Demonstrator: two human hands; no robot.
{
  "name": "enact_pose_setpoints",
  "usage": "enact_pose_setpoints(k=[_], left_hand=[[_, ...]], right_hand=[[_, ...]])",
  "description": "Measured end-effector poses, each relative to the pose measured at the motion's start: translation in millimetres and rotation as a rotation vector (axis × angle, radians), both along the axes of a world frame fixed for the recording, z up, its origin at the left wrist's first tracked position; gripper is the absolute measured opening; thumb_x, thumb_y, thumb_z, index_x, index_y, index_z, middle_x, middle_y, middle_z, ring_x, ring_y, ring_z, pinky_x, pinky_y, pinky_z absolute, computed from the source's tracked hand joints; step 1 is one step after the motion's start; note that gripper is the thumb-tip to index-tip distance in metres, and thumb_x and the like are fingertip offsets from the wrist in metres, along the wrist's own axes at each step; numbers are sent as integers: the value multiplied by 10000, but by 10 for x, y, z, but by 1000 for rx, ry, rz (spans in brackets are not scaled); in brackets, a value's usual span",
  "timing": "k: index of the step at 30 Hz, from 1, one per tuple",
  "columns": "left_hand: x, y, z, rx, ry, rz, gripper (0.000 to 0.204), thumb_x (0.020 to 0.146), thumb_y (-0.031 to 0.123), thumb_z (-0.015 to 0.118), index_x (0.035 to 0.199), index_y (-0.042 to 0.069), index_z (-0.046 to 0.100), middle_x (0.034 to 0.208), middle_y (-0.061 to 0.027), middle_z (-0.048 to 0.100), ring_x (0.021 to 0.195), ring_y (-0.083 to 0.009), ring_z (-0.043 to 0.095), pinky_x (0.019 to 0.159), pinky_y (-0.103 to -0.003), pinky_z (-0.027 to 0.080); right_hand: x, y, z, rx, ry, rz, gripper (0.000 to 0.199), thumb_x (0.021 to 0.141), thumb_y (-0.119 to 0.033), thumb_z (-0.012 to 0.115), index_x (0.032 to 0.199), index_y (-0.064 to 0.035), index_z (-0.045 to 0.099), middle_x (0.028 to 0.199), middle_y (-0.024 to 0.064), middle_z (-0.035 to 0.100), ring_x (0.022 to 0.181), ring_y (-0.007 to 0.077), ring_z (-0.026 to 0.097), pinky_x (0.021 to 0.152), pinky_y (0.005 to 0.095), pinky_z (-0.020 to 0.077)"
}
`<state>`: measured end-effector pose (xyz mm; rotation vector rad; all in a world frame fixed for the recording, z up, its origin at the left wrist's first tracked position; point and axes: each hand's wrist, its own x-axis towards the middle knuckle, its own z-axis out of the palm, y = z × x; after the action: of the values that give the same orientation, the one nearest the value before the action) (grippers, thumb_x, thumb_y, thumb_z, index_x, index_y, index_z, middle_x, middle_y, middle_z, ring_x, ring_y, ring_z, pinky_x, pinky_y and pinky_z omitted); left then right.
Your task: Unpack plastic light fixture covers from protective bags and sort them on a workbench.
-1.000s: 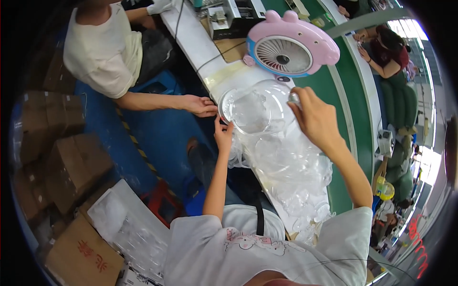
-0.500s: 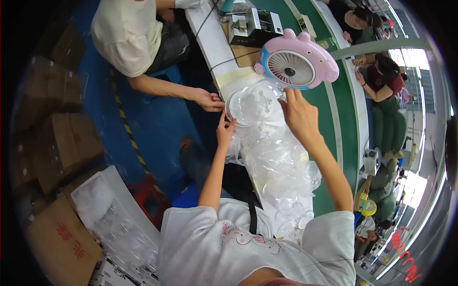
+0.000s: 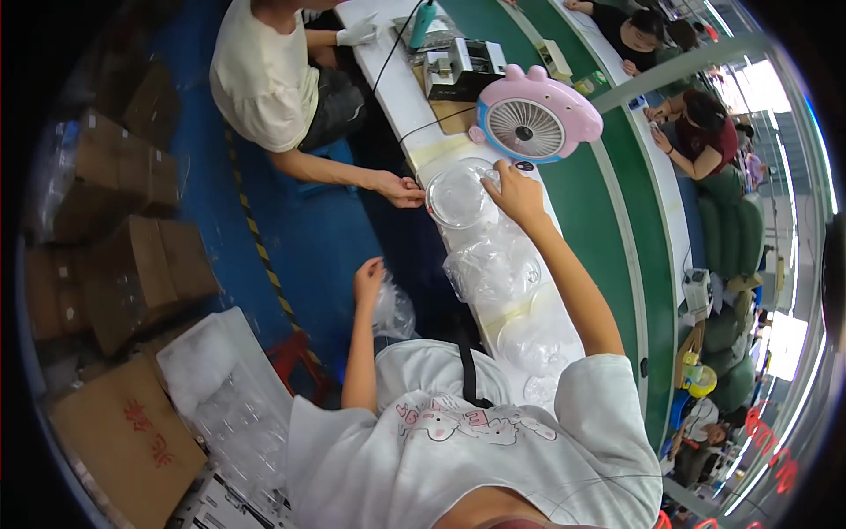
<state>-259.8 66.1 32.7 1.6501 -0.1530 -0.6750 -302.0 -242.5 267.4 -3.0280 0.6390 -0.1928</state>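
The left hand (image 3: 368, 280) has its fingers together on a crumpled clear plastic bag (image 3: 394, 313), which hangs beside the long white surface (image 3: 395, 101). The right hand (image 3: 518, 194) is at the right rim of a round transparent container (image 3: 458, 196) lying on this surface; I cannot tell whether its fingers are clamped. A co-worker's hand (image 3: 401, 189) is near the opposite rim. A pink animal-shaped fan (image 3: 536, 123) stands just beyond the container.
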Motion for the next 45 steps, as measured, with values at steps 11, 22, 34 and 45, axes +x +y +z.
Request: enact_pose_setpoints(k=[11, 22, 34, 45], left_hand=[[179, -84, 451, -161, -74, 78, 210, 854, 162, 497, 984, 21, 584, 768, -35, 603, 589, -84, 537, 572, -196, 414], [-870, -803, 2370, -422, 714, -474, 331, 889, 266, 385, 1080, 14, 482, 820, -35, 514, 609, -47, 435, 543, -164, 348], [-352, -806, 2342, -266, -262, -1073, 347, 620, -79, 388, 881, 1, 602, 961, -100, 557, 932, -202, 516, 837, -275, 379], [-783, -907, 2908, 88, -530, -1140, 266, 731, 286, 622, 847, 47, 622, 494, -27, 457, 432, -68, 387, 417, -243, 310]], right_hand=[[-358, 830, 1222, 290, -205, -35, 367, 749, -318, 587, 1015, -72, 528, 820, 91, 599, 618, 240, 568, 531, 327, 438], [-1865, 2124, 369, 990, -427, -587, 514, 680, -278, 657, 1111, -73, 467, 964, 117, 533, 840, 269, 541, 712, 332, 442], [-2245, 2243, 328, 684, -1075, -1079, 209, 812, -116, 536, 992, -10, 518, 888, 33, 561, 832, 110, 508, 722, 226, 400], [-2165, 1408, 902, 499, -1630, -1073, 132, 869, -142, 446, 924, -25, 474, 873, 33, 475, 800, 86, 444, 742, 224, 369]])
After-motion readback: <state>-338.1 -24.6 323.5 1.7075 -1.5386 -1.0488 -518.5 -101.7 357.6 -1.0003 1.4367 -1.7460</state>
